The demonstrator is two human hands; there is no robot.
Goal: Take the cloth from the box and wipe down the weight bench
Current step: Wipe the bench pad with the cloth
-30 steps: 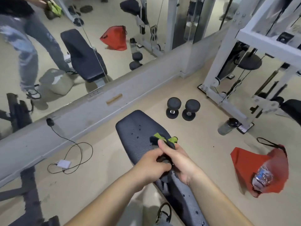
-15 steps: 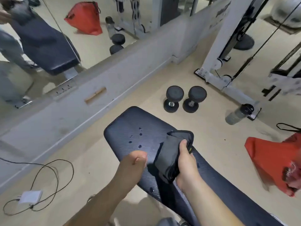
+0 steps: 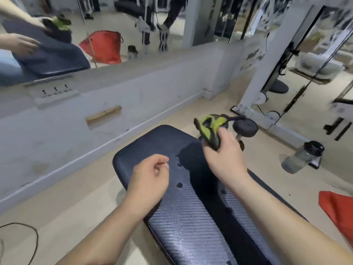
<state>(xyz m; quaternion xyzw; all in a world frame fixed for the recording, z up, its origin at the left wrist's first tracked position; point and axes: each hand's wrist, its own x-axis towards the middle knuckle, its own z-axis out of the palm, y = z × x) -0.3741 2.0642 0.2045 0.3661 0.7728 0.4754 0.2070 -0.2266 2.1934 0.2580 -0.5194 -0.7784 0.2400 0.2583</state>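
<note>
Head view, nearest first: two bare forearms reach in from the bottom edge over a dark navy padded weight bench (image 3: 183, 222) with a woven, carbon-like texture, which runs from the lower right up to a rounded end near the middle of the picture. A few dark droplets (image 3: 179, 185) sit on the pad between the hands. The left hand (image 3: 148, 180) hovers over the bench's left edge with its fingers loosely curled in and nothing in them — whether it touches the pad is hard to tell. The right hand (image 3: 224, 155) is raised above the far part of the bench and grips a bunched black and lime-green cloth (image 3: 211, 129), which sticks up out of the fist and looks blurred.

Just beyond the cloth a black round-headed dumbbell (image 3: 245, 128) lies on the beige floor, and farther right a clear plastic shaker bottle with a black lid (image 3: 301, 157) lies on its side. A red fabric bag (image 3: 338, 209) shows at the right edge. Behind stand a white machine frame (image 3: 267, 77) and a low grey wall — above it, a mirror (image 3: 133, 25) reflecting the bench and hands.
</note>
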